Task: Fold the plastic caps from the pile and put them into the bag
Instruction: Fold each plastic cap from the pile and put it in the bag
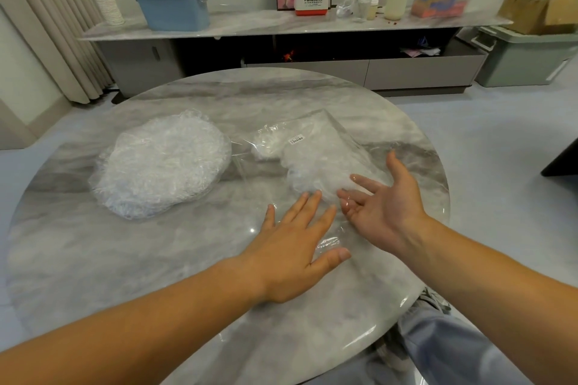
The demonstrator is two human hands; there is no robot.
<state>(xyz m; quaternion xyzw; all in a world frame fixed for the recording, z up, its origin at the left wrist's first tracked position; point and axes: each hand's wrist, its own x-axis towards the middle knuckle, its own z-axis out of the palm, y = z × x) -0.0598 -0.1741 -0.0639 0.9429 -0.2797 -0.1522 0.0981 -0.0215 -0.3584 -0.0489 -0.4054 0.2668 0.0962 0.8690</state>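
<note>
Clear plastic caps lie in a crinkled, rounded pile at about nine o'clock on the grey marble worktop. Just beside the pile, toward two o'clock from the centre, the transparent bag lies flat with a small white label on its top face. A white wad of caps shows through the film.

My left hand lies palm down near five o'clock of centre. Its fingers are straight and spread, grasping nothing and resting on the bag's shiny near edge. My right hand is turned palm up just beside it, with fingers released and loosely extended toward the wad. I cannot tell whether those fingertips are under the film or only against it.

Beyond the worktop at twelve o'clock runs a long low shelf. It carries a blue bin, a stack of paper cups and a white Panasonic box. A green crate sits on the floor at two o'clock.
</note>
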